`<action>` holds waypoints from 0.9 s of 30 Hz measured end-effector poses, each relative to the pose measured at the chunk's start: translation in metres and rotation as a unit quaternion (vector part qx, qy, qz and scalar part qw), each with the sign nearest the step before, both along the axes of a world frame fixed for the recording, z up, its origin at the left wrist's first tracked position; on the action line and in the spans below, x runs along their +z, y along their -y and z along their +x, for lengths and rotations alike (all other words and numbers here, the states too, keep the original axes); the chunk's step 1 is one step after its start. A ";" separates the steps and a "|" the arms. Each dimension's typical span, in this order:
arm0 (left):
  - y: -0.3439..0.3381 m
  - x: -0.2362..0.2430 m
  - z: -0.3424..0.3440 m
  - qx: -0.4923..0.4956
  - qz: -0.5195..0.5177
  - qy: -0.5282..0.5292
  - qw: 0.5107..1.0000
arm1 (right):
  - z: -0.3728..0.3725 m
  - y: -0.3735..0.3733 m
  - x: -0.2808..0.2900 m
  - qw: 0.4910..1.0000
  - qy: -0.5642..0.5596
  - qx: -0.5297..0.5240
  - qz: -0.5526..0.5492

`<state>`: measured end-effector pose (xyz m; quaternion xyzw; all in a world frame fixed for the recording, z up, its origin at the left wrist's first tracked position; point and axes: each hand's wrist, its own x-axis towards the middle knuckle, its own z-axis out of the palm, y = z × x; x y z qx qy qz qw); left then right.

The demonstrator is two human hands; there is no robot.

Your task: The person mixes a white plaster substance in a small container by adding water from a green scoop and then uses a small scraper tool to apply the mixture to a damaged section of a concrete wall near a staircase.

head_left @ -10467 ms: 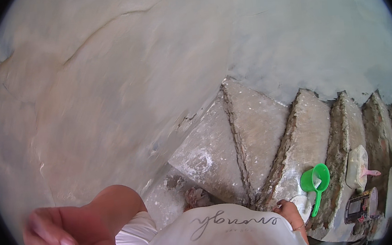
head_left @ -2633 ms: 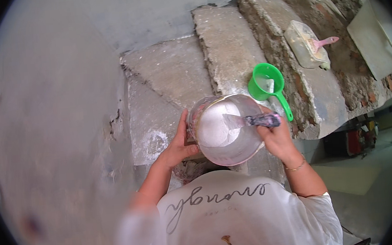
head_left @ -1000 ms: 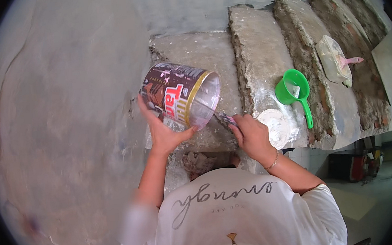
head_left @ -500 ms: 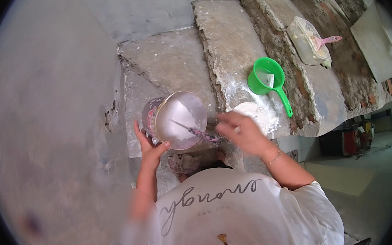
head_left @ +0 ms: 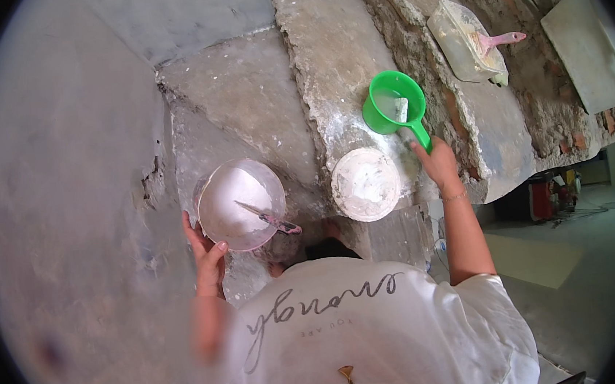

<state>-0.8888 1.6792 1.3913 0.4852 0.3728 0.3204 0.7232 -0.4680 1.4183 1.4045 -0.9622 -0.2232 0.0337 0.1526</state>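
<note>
A person in a white shirt (head_left: 378,325) with dark script across the chest and a gold pendant (head_left: 346,372) works at a rough staircase, both hands occupied. The left hand (head_left: 207,255) holds a round bucket (head_left: 234,235) by its side, thumb at the near rim and fingers along the outer wall; whether a step bears its weight cannot be told. Inside, just beyond the left hand, lies white material (head_left: 228,191), with a scraper (head_left: 279,223) leaning in it, its dark, pink-flecked handle over the rim toward the right hand. Between the two hands, a white-crusted round lid (head_left: 367,184) lies on a step. The right hand (head_left: 438,158), farther out, is closed around the handle of a green dipper (head_left: 372,113), its cup just past the fingers, a small white piece (head_left: 402,110) inside. Beyond the right hand, a pale, stained plastic container (head_left: 457,41) sits higher on the steps (head_left: 334,40), a pink-handled brush (head_left: 505,39) in it. Farther right of that hand leans a pale panel (head_left: 588,50); left of the left hand rises a grey wall (head_left: 65,176).
</note>
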 end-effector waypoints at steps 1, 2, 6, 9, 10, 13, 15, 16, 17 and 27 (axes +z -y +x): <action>0.001 0.003 0.002 -0.004 -0.003 -0.005 1.000 | 0.013 0.002 -0.013 0.999 -0.036 0.015 0.026; 0.004 0.004 0.005 -0.005 -0.006 -0.005 1.000 | 0.024 0.005 -0.024 0.996 -0.072 0.031 0.053; 0.002 0.013 0.003 0.000 0.004 -0.004 1.000 | 0.034 -0.014 -0.003 0.888 -0.407 -0.086 0.198; 0.004 0.015 0.000 0.006 0.010 -0.003 1.000 | 0.036 -0.010 -0.007 0.881 -0.410 -0.042 0.233; 0.004 0.015 -0.002 0.012 0.009 -0.002 1.000 | 0.032 -0.010 -0.007 0.881 -0.412 -0.042 0.230; 0.004 0.015 -0.013 0.021 0.011 -0.011 1.000 | 0.012 -0.007 0.010 0.891 -0.374 -0.058 0.250; 0.003 0.012 -0.020 0.024 0.015 -0.016 0.999 | -0.003 -0.001 0.036 0.907 -0.335 -0.058 0.249; 0.003 0.009 -0.023 0.027 0.017 -0.018 0.999 | -0.006 0.006 0.041 0.907 -0.337 -0.064 0.243; 0.002 0.007 -0.027 0.023 0.010 -0.022 0.999 | -0.009 0.013 0.045 0.917 -0.320 -0.057 0.232; -0.012 -0.003 -0.039 0.000 0.003 -0.012 1.000 | -0.079 0.070 0.076 0.967 -0.223 -0.054 0.109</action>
